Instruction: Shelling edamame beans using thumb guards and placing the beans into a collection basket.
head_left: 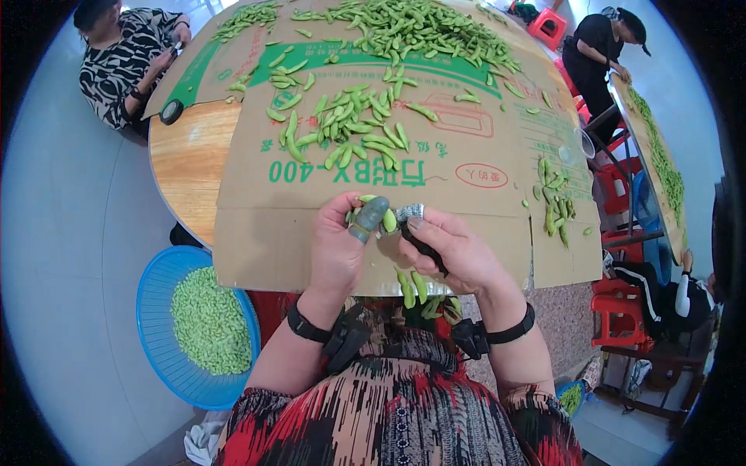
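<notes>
Over the near part of the cardboard, both my hands meet. My left hand (335, 242) is closed, pinching a green soybean pod (389, 220); its thumb wears a grey-green cover (371, 217). My right hand (465, 255) grips a dark-handled tool (422, 250) close beside that pod, and a grey patterned wrap (409, 211) is on a finger. The tool's working end is hidden between the hands. Beyond them lies a pile of soybean pods (350, 124). Two pods (406, 289) hang near the table's front edge, below my hands.
A blue basket (148, 311) of shelled beans (208, 322) stands lower left. The cardboard sheet (264, 233) covers most of the wooden table (186, 155). A large pod heap (420, 31) lies at the far side, darker pods (556, 206) at right. Several people work around, near red stools (618, 314).
</notes>
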